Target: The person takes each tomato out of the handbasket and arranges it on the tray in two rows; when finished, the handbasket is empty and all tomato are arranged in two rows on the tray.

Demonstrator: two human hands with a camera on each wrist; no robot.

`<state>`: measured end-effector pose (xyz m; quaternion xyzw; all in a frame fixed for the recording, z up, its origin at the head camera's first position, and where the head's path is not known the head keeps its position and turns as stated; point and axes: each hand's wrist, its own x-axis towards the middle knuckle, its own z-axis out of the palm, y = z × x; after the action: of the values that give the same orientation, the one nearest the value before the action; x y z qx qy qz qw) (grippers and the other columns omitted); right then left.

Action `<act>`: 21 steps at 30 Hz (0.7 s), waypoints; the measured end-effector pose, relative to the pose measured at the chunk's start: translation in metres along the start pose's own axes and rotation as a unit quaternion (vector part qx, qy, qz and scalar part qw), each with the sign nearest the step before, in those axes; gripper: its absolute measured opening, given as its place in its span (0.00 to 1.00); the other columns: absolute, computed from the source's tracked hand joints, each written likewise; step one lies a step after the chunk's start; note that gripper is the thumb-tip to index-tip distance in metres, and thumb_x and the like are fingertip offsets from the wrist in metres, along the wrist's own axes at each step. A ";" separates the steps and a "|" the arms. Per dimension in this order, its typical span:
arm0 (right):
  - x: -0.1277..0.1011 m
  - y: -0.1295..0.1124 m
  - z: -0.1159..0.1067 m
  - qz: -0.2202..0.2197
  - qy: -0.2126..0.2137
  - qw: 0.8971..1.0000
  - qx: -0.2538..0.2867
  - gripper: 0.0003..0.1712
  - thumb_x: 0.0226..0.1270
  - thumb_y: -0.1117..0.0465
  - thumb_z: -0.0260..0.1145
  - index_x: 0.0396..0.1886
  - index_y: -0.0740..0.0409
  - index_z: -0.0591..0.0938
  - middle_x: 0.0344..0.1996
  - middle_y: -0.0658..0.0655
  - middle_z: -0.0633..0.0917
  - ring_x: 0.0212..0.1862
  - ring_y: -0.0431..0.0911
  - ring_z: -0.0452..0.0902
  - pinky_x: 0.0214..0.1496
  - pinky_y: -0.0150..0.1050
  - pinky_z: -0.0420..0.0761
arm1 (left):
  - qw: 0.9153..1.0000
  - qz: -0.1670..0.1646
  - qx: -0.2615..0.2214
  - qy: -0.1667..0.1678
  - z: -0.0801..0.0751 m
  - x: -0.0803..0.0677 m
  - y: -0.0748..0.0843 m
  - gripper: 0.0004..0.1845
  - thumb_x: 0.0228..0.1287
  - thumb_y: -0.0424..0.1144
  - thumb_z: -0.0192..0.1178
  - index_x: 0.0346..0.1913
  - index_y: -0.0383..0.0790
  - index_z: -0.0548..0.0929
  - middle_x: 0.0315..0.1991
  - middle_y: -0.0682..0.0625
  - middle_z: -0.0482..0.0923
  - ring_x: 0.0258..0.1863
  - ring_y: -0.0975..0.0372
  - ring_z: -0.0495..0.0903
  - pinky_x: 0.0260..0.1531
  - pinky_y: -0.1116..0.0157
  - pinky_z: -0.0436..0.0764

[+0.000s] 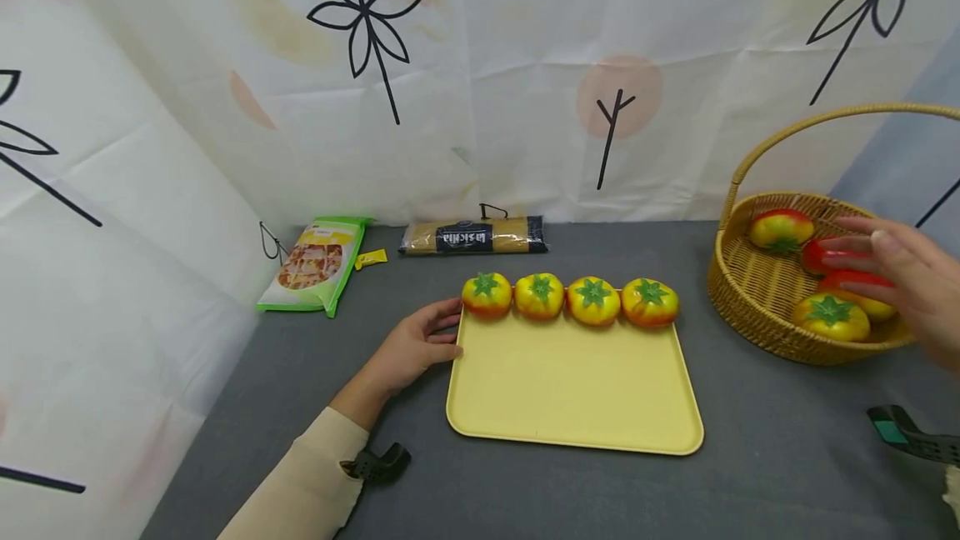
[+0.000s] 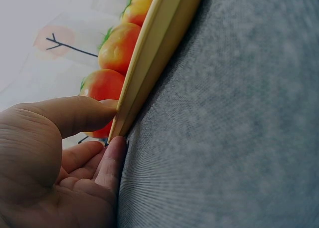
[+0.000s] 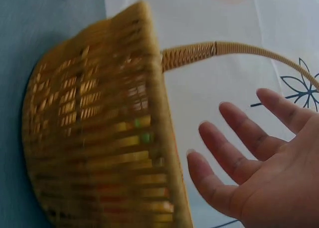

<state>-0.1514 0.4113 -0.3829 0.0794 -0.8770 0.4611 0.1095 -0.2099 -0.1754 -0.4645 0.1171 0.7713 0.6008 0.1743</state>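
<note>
roughly, i check the edges first: the yellow tray lies on the grey tabletop, its far edge lined with four red-and-yellow fruits in a row, green leaves up, each just beside the next. in front of that row i have the broad bare face of the tray for room, and a strip of tabletop runs between its right edge and the wicker basket. behind the row it is tighter, with the pasta packet near, close to the cloth backdrop; the green-edged bag and small yellow sachet sit off to the left. the basket's handle arches up behind the fingers on the right, and more fruits lie inside, partly hidden from me.

as for the grip, on the left hand it is pinching the tray's left edge toward the far corner, thumb on the rim and a fingertip low against it, near the end fruit. on the right hand the grip is released, fingers spread and nearly straight over the basket, holding nothing; my right wrist view shows the fingertips apart from the wicker rim.
</note>
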 end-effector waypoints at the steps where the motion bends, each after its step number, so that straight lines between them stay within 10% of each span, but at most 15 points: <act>1: -0.001 0.002 -0.002 0.007 -0.004 1.000 -0.004 0.31 0.95 0.58 0.38 0.91 0.50 0.52 0.64 0.35 0.67 0.60 0.30 0.63 0.63 0.19 0.65 | 1.000 -0.001 -0.001 0.000 0.000 0.000 0.000 0.43 0.68 0.24 0.72 0.84 0.34 0.66 0.80 0.40 0.67 0.76 0.48 0.70 0.70 0.53 0.77; 5: -0.005 0.008 -0.007 0.029 -0.014 0.999 -0.022 0.32 0.95 0.57 0.41 0.90 0.57 0.52 0.61 0.33 0.65 0.60 0.30 0.63 0.60 0.17 0.64 | 1.000 -0.001 -0.002 -0.001 0.001 -0.002 0.002 0.43 0.68 0.24 0.72 0.84 0.34 0.65 0.80 0.40 0.67 0.76 0.48 0.70 0.70 0.52 0.77; 9: -0.003 0.010 -0.012 0.071 -0.032 0.996 -0.051 0.36 0.95 0.54 0.45 0.89 0.66 0.49 0.67 0.59 0.67 0.64 0.39 0.66 0.59 0.21 0.72 | 1.000 -0.003 -0.001 -0.001 0.001 -0.003 0.004 0.43 0.69 0.24 0.72 0.84 0.33 0.65 0.80 0.39 0.67 0.76 0.48 0.70 0.70 0.52 0.77; 14: 0.004 0.002 -0.011 0.115 -0.095 0.986 -0.074 0.39 0.94 0.52 0.45 0.84 0.77 0.47 0.72 0.88 0.55 0.64 0.79 0.60 0.61 0.80 0.72 | 1.000 -0.007 -0.004 0.003 0.001 -0.002 0.004 0.44 0.68 0.23 0.72 0.84 0.34 0.65 0.80 0.41 0.67 0.76 0.49 0.70 0.70 0.53 0.76; 21: 0.012 -0.005 -0.002 0.131 -0.177 0.966 -0.135 0.46 0.89 0.50 0.60 0.82 0.79 0.49 0.69 0.86 0.60 0.57 0.80 0.72 0.39 0.49 0.87 | 1.000 0.002 0.001 -0.002 0.001 -0.002 0.002 0.43 0.69 0.24 0.71 0.84 0.33 0.65 0.80 0.38 0.66 0.76 0.47 0.70 0.71 0.51 0.76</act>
<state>-0.1615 0.4098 -0.3749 0.0288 -0.9391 0.3279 -0.0988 -0.2081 -0.1749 -0.4627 0.1204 0.7714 0.6001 0.1744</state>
